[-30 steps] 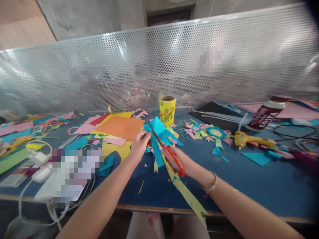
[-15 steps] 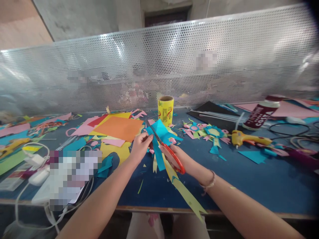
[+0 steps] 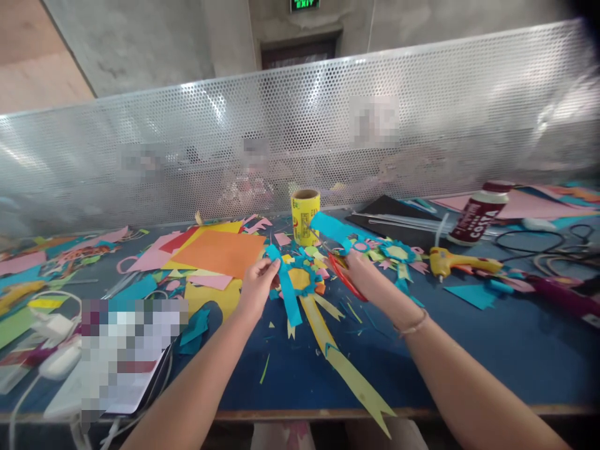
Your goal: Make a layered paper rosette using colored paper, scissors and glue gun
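Note:
My left hand (image 3: 260, 280) pinches the upper end of a narrow blue paper strip (image 3: 289, 294), which hangs down slantwise. In my right hand (image 3: 368, 275) are red-handled scissors (image 3: 344, 276), tilted, their blades hard to make out. A wider blue paper piece (image 3: 330, 227) extends up and left from the right hand's fingers, apart from the strip. Beneath and between the hands lies a paper rosette (image 3: 302, 280) with a yellow centre and blue pleated edge, partly covered by the strip. Its long yellow tail (image 3: 356, 381) runs toward the table's front edge.
A yellow tape roll (image 3: 305, 219) stands behind the hands. Orange paper (image 3: 218, 251) lies left; another rosette (image 3: 397, 251), a yellow glue gun (image 3: 462, 262) and a bottle (image 3: 480, 215) are right. A phone and cables (image 3: 60, 359) occupy the left front. A perforated metal screen (image 3: 300, 137) borders the back.
The blue paper has been parted: a strip stays in my left hand, and the wider piece has moved right with my right hand and the scissors. The rosette beneath is now exposed.

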`<state>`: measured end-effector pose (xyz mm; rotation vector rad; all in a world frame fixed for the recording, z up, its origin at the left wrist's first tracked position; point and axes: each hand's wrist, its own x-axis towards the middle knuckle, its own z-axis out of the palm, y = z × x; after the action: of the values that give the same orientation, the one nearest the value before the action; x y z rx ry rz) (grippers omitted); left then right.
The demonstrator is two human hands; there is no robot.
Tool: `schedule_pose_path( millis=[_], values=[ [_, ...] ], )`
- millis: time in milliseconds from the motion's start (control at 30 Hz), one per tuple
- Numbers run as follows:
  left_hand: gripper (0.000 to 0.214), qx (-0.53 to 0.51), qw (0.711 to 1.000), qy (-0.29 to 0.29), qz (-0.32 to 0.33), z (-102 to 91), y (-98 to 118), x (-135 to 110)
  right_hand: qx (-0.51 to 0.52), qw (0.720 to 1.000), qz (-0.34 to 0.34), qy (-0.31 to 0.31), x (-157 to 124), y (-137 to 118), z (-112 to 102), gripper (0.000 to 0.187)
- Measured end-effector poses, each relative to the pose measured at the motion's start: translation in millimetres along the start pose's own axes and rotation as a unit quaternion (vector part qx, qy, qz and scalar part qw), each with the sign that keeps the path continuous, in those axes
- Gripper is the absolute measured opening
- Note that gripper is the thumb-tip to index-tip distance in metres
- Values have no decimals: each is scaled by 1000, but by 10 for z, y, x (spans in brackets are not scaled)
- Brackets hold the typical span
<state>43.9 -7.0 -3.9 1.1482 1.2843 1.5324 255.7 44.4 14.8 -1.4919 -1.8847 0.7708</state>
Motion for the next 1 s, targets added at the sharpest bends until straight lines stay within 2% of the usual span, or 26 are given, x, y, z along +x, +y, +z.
schedule_pose_path(
  millis=[67, 133, 167, 233, 300, 367, 433, 467, 533, 567, 633, 733, 867, 1000],
  values=[
    [38, -32, 999, 21, -13, -4, -21, 21, -172, 985, 11, 13, 34, 111, -112, 28],
    [37, -55, 998, 30, -29, 2, -37, 29, -310, 951, 25, -7, 31, 216, -190, 28],
    [36, -57, 997, 32, -33, 7, -44, 30, -351, 936, 22, -20, 22, 263, -215, 25],
    [33, -48, 998, 32, -37, 11, -57, 30, -380, 925, 0, -23, 7, 336, -238, 18],
    [31, -40, 998, 19, -38, 10, -68, 30, -403, 915, -28, 12, 10, 368, -233, 17],
    [30, -39, 998, 14, -44, 11, -75, 32, -380, 920, -62, 73, 23, 347, -200, 20],
    [30, -42, 998, 24, -50, 23, -75, 31, -295, 942, -123, 104, 22, 273, -131, 21],
    [30, -44, 997, 30, -51, 34, -72, 28, -229, 955, -164, 99, 7, 222, -81, 21],
    [29, -45, 997, 34, -49, 63, -60, 14, -92, 965, -241, 41, -56, 107, 40, 23],
    [29, -45, 997, 29, -47, 79, -53, 3, -41, 960, -275, 22, -101, 52, 104, 30],
    [27, -38, 999, 13, -36, 106, -38, -24, -9, 929, -368, -30, -194, -34, 221, 37],
    [26, -28, 999, -11, -13, 127, -25, -68, -24, 883, -462, -75, -283, -90, 327, 22],
    [27, -19, 1000, -8, 3, 126, -24, -96, -45, 872, -478, -89, -299, -98, 331, 20],
    [28, -35, 999, 3, -17, 130, 6, -100, -28, 871, -482, -88, -288, -106, 277, 41]
  ],
)
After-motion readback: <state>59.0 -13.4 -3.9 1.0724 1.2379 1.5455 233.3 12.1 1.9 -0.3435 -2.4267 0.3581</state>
